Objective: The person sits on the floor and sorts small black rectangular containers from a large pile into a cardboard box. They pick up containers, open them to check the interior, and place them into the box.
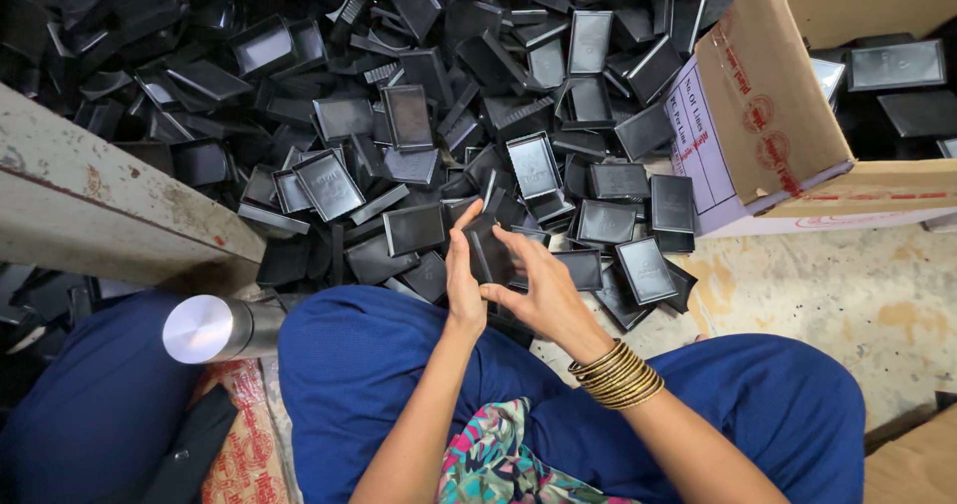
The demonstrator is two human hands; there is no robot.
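Both my hands hold one black rectangular plastic piece (490, 250) just above my lap. My left hand (462, 275) grips its left edge, fingers pointing up. On the right, my right hand (538, 287) cups it, thumb over the lower edge; gold bangles (616, 375) ring that wrist. A big heap of the same black plastic trays and lids (399, 115) covers the floor right in front of my hands, the nearest pieces (414, 228) touching distance away.
An open cardboard box (768, 95) with black pieces inside stands at the right. A worn wooden plank (90, 195) slants in at the left. A metal cylinder (204, 330) lies by my left knee. My blue-clad legs (369, 364) fill the foreground; stained concrete floor (847, 285) lies at the right.
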